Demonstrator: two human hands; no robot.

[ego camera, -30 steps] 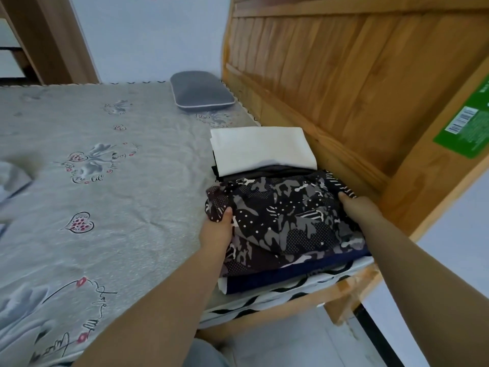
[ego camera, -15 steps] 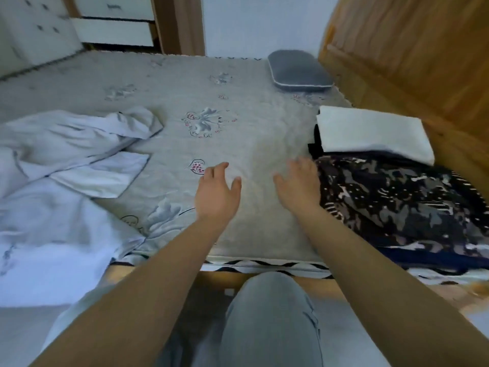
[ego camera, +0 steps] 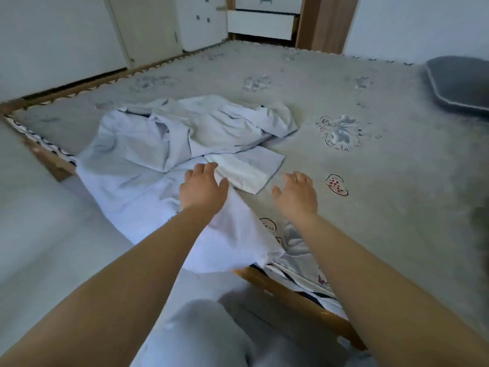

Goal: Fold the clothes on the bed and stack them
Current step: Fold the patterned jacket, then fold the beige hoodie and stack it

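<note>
A crumpled pale blue-white garment (ego camera: 169, 144) lies spread on the left part of the bed (ego camera: 383, 181), one end hanging over the near edge. My left hand (ego camera: 202, 189) is over that garment with fingers spread and relaxed, holding nothing. My right hand (ego camera: 296, 194) hovers over the grey bedcover just right of the garment, fingers also loose and empty. The folded stack is out of view.
A dark grey pillow (ego camera: 460, 86) lies at the far right of the bed. The wooden bed frame (ego camera: 291, 295) runs along the near edge above my knee (ego camera: 201, 337). White cupboards (ego camera: 201, 19) and a door stand beyond the bed.
My view has swung left, away from the folded stack. Both hands let go of the camouflage garment, crossed the bedcover leftward, and the left hand now reaches the pale garment.
</note>
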